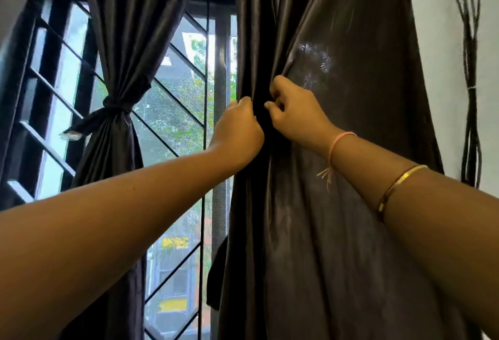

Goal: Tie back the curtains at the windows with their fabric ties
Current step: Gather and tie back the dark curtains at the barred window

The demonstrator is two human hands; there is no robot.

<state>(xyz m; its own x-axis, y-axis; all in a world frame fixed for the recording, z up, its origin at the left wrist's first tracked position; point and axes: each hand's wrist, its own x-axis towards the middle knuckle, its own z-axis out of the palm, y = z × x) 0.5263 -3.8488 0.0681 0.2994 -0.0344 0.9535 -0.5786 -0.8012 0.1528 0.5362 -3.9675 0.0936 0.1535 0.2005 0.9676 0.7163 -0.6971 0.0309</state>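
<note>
Right, both arms up at the window w/ the dark satin curtains. Left hand [239, 126] sits at frame centre, fist curled shut on the inner edge of the right-hand curtain [337, 123], knuckles toward the camera. Right hand [291, 113] is just beside it, a touch higher, fingers pinched closed on a fold of the same fabric, approx. where the cloth bunches into a dark crease between the two hands. Hands nearly touching, a narrow strip of shadowed fabric between them. Whether either hand also has a tie in it, can't tell; the folds hide it.

That right-hand curtain hangs loose, spreading wide across centre-right of frame, glossy patch catching light in the upper right-centre. A dark strip of fabric [217, 272] dangles by its left edge at lower centre; tie or hem, can't say.

Over at left of frame, the left curtain [121, 29] is gathered in at mid-height and cinched by its fabric tie [114, 106], knotted, one tail end sticking out to the left.

Window grille [54, 91] w/ slanted bars behind, green foliage outside. Pink thread band [337, 142] on the right wrist, gold bangle [399, 186] further down the forearm. Bundle of dark cords [471, 96] hangs on the white wall at far right.
</note>
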